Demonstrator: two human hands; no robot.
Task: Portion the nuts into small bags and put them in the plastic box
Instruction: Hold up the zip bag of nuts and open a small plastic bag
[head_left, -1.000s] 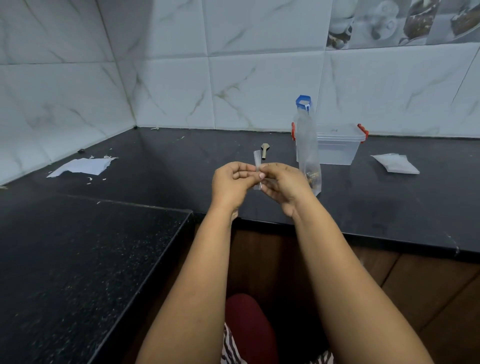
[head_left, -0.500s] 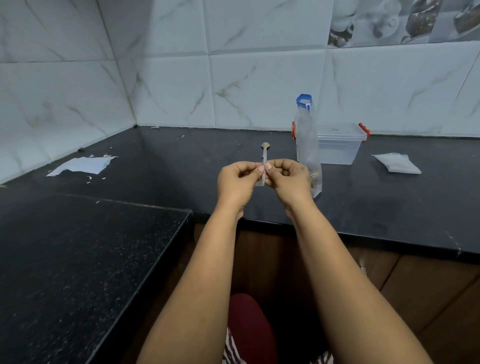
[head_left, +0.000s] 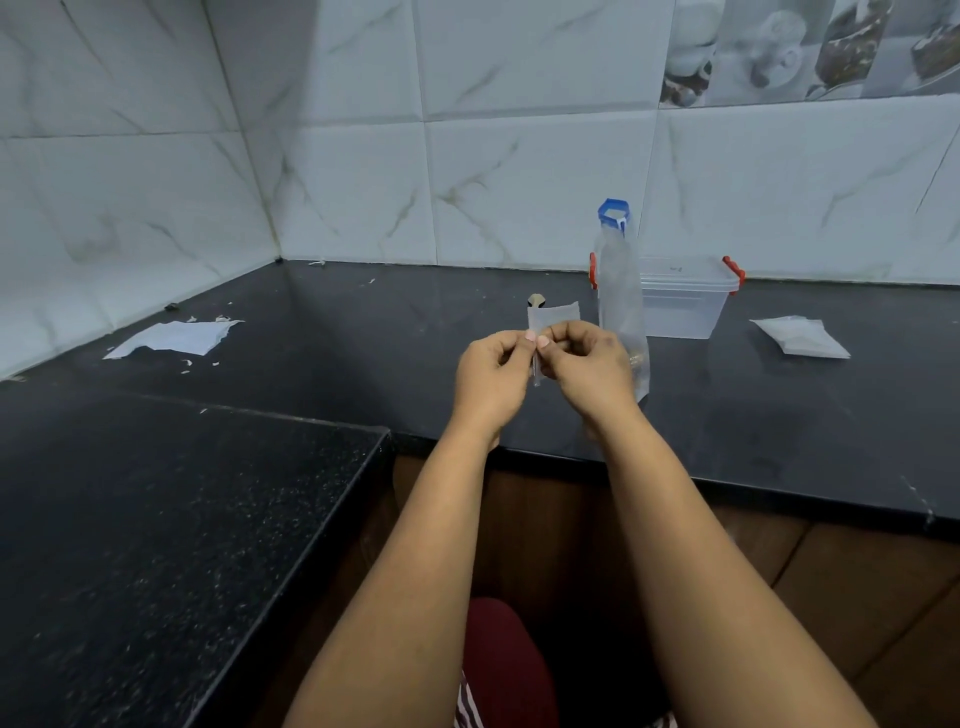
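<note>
**Small bag held at mid-counter**

Left hand and right hand both pinch the small bag — fingertips clamped on its edges. The plastic box sits far right, behind the tall nut bag.

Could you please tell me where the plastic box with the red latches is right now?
In the head view, the plastic box sits at the back right of the black counter near the tiled wall, just behind the tall clear bag.
</note>
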